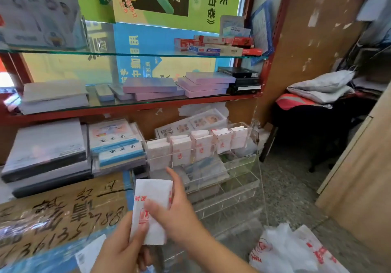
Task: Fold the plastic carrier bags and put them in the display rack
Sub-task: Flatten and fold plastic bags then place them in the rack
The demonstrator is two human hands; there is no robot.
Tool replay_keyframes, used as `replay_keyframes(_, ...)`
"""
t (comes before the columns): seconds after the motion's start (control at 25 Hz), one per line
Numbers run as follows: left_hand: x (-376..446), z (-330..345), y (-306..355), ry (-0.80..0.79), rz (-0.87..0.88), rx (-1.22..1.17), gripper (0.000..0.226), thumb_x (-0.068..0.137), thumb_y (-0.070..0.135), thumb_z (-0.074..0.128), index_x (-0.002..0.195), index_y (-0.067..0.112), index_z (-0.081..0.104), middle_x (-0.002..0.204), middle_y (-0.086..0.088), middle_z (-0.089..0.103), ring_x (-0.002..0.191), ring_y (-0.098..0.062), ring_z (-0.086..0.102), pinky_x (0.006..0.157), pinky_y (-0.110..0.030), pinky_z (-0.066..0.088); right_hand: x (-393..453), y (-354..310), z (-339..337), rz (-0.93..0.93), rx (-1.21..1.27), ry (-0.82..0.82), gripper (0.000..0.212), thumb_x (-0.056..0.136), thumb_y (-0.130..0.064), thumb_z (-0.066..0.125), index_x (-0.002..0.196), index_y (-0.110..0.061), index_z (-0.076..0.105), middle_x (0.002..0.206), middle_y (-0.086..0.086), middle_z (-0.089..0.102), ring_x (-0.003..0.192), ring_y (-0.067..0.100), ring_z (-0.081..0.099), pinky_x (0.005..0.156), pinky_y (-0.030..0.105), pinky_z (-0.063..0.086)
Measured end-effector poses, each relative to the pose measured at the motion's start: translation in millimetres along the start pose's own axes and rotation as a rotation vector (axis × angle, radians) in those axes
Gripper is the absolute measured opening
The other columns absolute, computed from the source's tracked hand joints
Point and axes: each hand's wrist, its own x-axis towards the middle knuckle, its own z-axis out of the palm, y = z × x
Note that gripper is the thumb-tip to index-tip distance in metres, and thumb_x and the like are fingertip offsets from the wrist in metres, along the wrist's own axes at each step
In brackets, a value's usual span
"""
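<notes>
Head view: folded bag point(152, 209), a flat white crinkly plastic rectangle with red print, is held upright in front of the clear acrylic display rack point(239, 179), long axis roughly vertical and tilted slightly right at the top. Left hand point(124, 249) pinches its lower-left edge, thumb on the front; right hand point(177, 207) grips its right side, thumb across the front. Rack's top row holds similar folded bags point(201, 145) standing on end; loose unfolded bags point(289, 251) lie lower right.

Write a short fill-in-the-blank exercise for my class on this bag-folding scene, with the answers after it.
1. Both hands hold one folded ___ bag.
2. The bag's printing is ___ in colour.
3. The clear rack has folded bags in its ___ row.
4. Unfolded bags lie on the ___ at lower right.

Answers: plastic; red; top; floor
</notes>
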Motion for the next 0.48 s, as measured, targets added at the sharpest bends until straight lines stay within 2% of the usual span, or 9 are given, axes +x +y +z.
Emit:
replay_keyframes(0.04, 3.2, -4.7, 3.5, -0.048, 0.023, 0.045, 0.026, 0.089, 0.019, 0.055, 0.088, 0.044, 0.066, 0.068, -0.007, 0.067, 0.053, -0.011, 0.062, 0.044, -0.012, 0.043, 3.0, -5.8, -14.0, -0.051, -0.108, -0.059, 0.07, 0.087, -0.014, 0.066, 0.138, -0.038, 0.025, 0.109, -0.004, 0.056, 0.089, 0.005, 0.061, 0.077, 0.022, 0.055)
replay_keyframes(0.08, 6.6, -8.9, 5.4, -0.087, 0.04, 0.076, 0.029, 0.088, 0.019, 0.057, 0.086, 0.046, 0.068, 0.068, -0.007, 0.069, 0.051, -0.011, 0.062, 0.045, -0.013, 0.044, 6.9, -13.5, -28.7, -0.093, -0.223, -0.118, 0.07, 0.085, -0.012, 0.068, 0.138, -0.036, 0.03, 0.104, -0.005, 0.056, 0.088, 0.006, 0.06, 0.079, 0.024, 0.055)
replay_keyframes(0.16, 12.7, -11.6, 6.3, -0.145, 0.052, 0.129, 0.023, 0.087, 0.018, 0.06, 0.091, 0.038, 0.07, 0.067, -0.007, 0.07, 0.052, -0.014, 0.064, 0.048, -0.015, 0.046, 14.9, -31.2, -54.9, -0.126, -0.467, -0.272, 0.047, 0.085, -0.013, 0.068, 0.128, -0.02, 0.048, 0.095, -0.008, 0.056, 0.084, 0.005, 0.058, 0.076, 0.022, 0.054)
replay_keyframes(0.24, 21.2, -4.9, 3.7, -0.146, 0.071, 0.195, 0.021, 0.086, 0.018, 0.063, 0.089, 0.037, 0.069, 0.068, 0.006, 0.071, 0.054, -0.006, 0.063, 0.051, -0.011, 0.045, 22.7, -42.9, -74.9, -0.132, -0.661, -0.42, 0.028, 0.087, -0.014, 0.066, 0.113, -0.009, 0.057, 0.09, -0.008, 0.058, 0.078, 0.004, 0.055, 0.068, 0.016, 0.047)
replay_keyframes(0.28, 25.2, 1.4, 4.6, -0.133, 0.115, 0.232, 0.029, 0.084, 0.018, 0.065, 0.091, 0.046, 0.065, 0.069, 0.016, 0.069, 0.06, 0.0, 0.063, 0.054, -0.009, 0.045, 25.4, -46.4, -81.8, -0.137, -0.718, -0.467, 0.022, 0.088, -0.012, 0.065, 0.109, -0.008, 0.059, 0.091, -0.006, 0.059, 0.078, 0.005, 0.055, 0.067, 0.014, 0.045)
replay_keyframes(0.32, 29.1, 9.5, 6.1, -0.115, 0.162, 0.273, 0.046, 0.082, 0.019, 0.068, 0.094, 0.061, 0.053, 0.07, 0.026, 0.066, 0.066, 0.007, 0.062, 0.058, -0.007, 0.045, 28.1, -47.1, -88.1, -0.135, -0.752, -0.498, 0.018, 0.088, -0.01, 0.064, 0.105, -0.011, 0.06, 0.093, -0.006, 0.059, 0.08, 0.005, 0.055, 0.066, 0.013, 0.045)
replay_keyframes(0.4, 40.5, 25.6, 0.9, -0.106, 0.252, 0.357, 0.068, 0.081, 0.026, 0.068, 0.096, 0.077, 0.028, 0.072, 0.04, 0.059, 0.073, 0.016, 0.059, 0.064, -0.004, 0.045, 33.7, -47.8, -107.1, -0.097, -0.791, -0.517, 0.016, 0.088, -0.008, 0.062, 0.092, -0.022, 0.058, 0.088, -0.013, 0.058, 0.077, 0.002, 0.056, 0.065, 0.014, 0.046)
replay_keyframes(0.44, 47.3, 30.9, -5.1, -0.099, 0.288, 0.388, 0.068, 0.082, 0.031, 0.067, 0.097, 0.08, 0.022, 0.073, 0.044, 0.057, 0.074, 0.018, 0.057, 0.067, -0.002, 0.044, 39.4, -51.0, -122.8, -0.074, -0.787, -0.47, 0.021, 0.088, -0.007, 0.061, 0.086, -0.028, 0.056, 0.085, -0.017, 0.057, 0.075, -0.001, 0.057, 0.065, 0.015, 0.046)
replay_keyframes(0.48, 55.2, 32.6, -11.3, -0.08, 0.317, 0.382, 0.059, 0.082, 0.039, 0.064, 0.1, 0.08, 0.025, 0.074, 0.046, 0.055, 0.074, 0.018, 0.057, 0.067, -0.001, 0.043, 48.3, -54.9, -143.5, -0.076, -0.782, -0.35, 0.028, 0.087, -0.007, 0.061, 0.082, -0.033, 0.054, 0.083, -0.018, 0.056, 0.073, -0.003, 0.057, 0.065, 0.016, 0.045)
